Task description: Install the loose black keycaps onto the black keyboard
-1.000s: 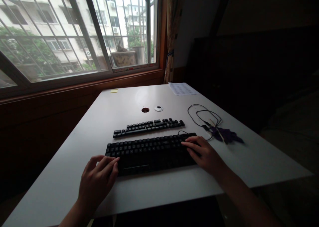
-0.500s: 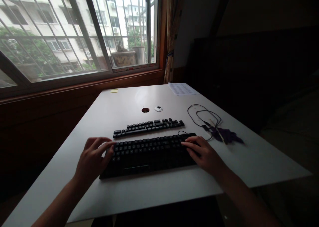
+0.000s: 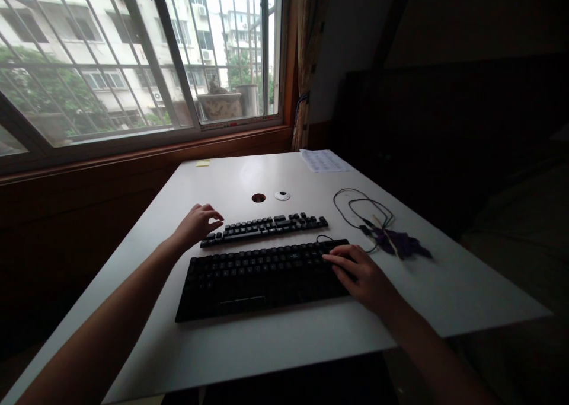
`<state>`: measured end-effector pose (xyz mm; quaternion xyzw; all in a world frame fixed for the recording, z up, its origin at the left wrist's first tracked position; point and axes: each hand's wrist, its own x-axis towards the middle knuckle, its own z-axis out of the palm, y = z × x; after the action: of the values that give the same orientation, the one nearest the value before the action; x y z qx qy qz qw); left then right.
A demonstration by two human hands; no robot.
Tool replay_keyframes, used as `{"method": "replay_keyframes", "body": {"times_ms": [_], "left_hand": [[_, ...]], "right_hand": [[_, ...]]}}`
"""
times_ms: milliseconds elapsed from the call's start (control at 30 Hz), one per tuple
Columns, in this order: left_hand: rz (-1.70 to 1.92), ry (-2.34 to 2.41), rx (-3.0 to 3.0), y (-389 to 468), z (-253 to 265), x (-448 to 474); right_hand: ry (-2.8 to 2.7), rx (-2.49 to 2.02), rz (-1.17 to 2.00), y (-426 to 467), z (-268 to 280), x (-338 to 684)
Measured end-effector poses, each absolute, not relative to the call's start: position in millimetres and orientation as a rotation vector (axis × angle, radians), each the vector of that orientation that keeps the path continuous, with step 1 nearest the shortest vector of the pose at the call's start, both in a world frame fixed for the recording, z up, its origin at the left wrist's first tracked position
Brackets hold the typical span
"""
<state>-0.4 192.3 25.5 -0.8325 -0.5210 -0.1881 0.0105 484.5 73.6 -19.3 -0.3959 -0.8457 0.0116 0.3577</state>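
A person's left hand is hovering at the far-left end of a set of loose black keycaps on a white table, its thumb and forefinger curving toward each other beside the back row. Whether a keycap is sitting between those fingertips cannot be told at this size. The loose keycaps are lying in rows just beyond a black computer keyboard, extending rightward from the left hand.

The keyboard is lying nearer the person, below and to the right of the left hand, which is staying clear of it. The right hand is resting over the keyboard's right end, fingers loosely bent and fingertips meeting the keys; whether it is gripping anything cannot be told. The keyboard's far rows are showing fitted keycaps, with two more sitting in the row below at left, while its near part is falling into shadow.

Beyond the right hand, a coiled black cable is lying near a crumpled purple cloth, with a thin pale stick crossing the cloth.
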Motion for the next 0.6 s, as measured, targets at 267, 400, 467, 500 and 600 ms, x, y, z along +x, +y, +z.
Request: {"method": "replay_keyframes", "body": {"times_ms": [267,400,467,500,600], "left_hand": [[-0.524,-1.605,-2.654,213,11,3],[-0.507,-1.615,-2.661,215,8,4],[-0.5,-1.62,-2.66,216,7,5],[-0.496,-1.623,-2.658,216,6,5],[-0.486,-1.64,-2.643,216,5,5]], "right_hand": [[-2.174,-1.03,0.03,73,-19,484],[-2.175,-1.033,0.03,73,-19,484],[-2.18,-1.028,0.034,73,-19,484],[-2.182,-1.027,0.036,73,-20,485],[-2.187,-1.023,0.045,74,-21,485]]}}
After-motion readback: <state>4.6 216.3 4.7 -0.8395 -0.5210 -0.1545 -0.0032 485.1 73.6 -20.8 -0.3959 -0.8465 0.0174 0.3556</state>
